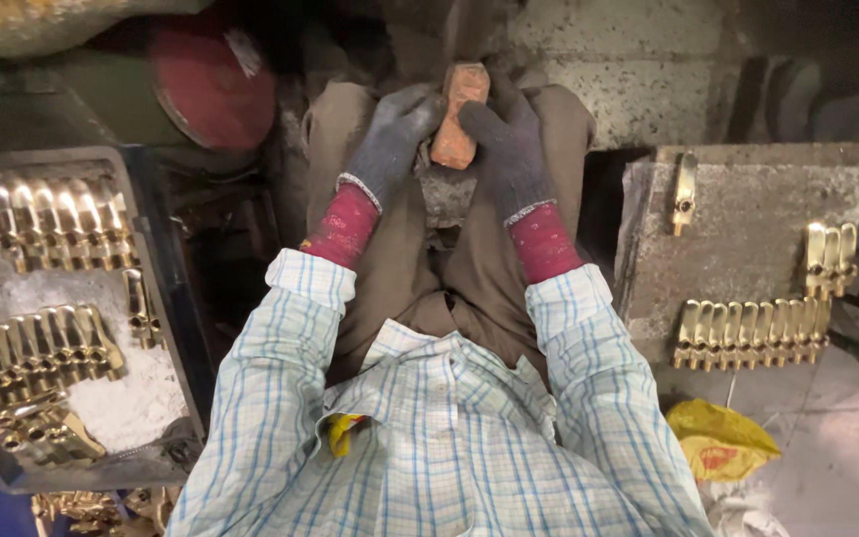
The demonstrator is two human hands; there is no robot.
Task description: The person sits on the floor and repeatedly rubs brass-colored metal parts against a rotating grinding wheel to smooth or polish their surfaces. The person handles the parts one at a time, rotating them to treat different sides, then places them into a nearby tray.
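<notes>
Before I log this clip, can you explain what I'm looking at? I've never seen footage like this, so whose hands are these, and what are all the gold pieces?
The one camera sits on a person's head and looks down at their own lap. Both hands wear grey gloves. The left hand and right hand together grip an orange-brown block over the knees. On their left a dark tray holds rows of shiny brass parts and white powder. On their right a grey slab carries more brass pieces. A yellow bag lies on the floor.

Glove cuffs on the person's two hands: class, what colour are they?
Red cuffs below grey gloves, both hands gripping an orange-brown block; the head view shows it.
</notes>
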